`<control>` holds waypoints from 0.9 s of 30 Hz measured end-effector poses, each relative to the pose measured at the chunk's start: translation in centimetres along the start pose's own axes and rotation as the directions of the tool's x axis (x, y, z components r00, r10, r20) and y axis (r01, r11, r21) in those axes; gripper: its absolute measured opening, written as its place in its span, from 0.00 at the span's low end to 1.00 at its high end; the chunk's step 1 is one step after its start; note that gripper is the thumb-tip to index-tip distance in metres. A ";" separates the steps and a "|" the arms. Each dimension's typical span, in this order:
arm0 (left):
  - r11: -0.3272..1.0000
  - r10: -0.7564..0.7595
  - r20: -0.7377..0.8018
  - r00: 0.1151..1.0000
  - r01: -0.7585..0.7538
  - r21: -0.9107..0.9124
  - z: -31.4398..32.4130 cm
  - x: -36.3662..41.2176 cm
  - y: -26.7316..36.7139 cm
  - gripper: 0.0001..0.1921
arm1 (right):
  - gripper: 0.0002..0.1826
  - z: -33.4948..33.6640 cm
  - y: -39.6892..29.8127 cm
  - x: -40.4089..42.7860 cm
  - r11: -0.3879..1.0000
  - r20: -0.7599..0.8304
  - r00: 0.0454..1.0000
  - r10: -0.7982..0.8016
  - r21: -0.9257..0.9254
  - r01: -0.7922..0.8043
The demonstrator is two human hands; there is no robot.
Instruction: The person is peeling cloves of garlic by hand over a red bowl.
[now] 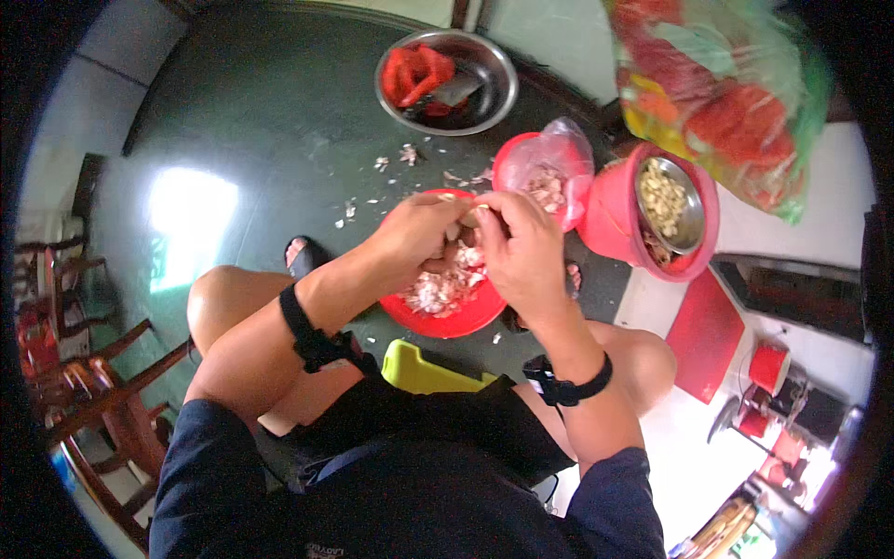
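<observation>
Above a red plastic basin (461, 325), my left hand (422, 227) and my right hand (524, 244) meet at the fingertips. Both pinch a small pale piece that looks like a garlic clove, mostly hidden by the fingers. More whitish cloves show under my left fingers. A heap of unpeeled garlic cloves (440, 290) with loose skins lies in the basin. Just beyond my right hand stands a red container (513, 157) lined with a clear plastic bag, with garlic skins (547, 189) in it.
At right, a steel bowl (697, 223) of peeled cloves (660, 195) rests in a pink bucket (607, 223). A steel basin (482, 124) holds red material (415, 73). A filled plastic bag (733, 126) is upper right. Garlic skins (408, 154) litter the floor. A yellow-green stool (426, 370) is beneath me.
</observation>
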State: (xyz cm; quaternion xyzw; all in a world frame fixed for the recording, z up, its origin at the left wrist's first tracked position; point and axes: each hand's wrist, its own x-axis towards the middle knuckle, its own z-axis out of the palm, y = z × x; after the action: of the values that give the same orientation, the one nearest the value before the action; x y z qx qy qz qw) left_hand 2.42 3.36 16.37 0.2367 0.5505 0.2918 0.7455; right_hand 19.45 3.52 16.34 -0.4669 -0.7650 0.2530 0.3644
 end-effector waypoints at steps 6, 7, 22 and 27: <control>0.996 0.056 0.049 0.997 -0.052 -0.079 0.9 0.5 -0.2 0.16 | 0.09 -1.3 2.8 -0.7 0.916 -0.041 0.941 0.337 0.246 -0.317; 0.995 0.060 0.055 0.997 -0.055 -0.078 0.6 0.9 -0.5 0.16 | 0.09 -2.4 3.6 -0.4 0.808 -0.035 0.871 0.490 0.395 -0.438; 0.982 -0.045 0.219 0.975 0.083 -0.170 1.4 0.9 -0.2 0.18 | 0.15 -12.2 13.1 -1.6 0.146 0.018 0.481 0.876 0.942 -0.301; 0.961 0.083 0.246 0.966 -0.012 -0.278 0.3 0.4 -0.6 0.19 | 0.13 -4.6 0.0 -1.0 0.970 0.008 0.985 0.171 0.177 -0.169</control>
State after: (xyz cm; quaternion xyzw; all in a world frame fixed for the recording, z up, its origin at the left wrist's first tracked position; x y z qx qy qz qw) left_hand 2.94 3.19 15.74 0.1800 0.3986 0.3502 0.8283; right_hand 23.38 2.86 18.75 -0.4975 -0.6953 0.3484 0.3843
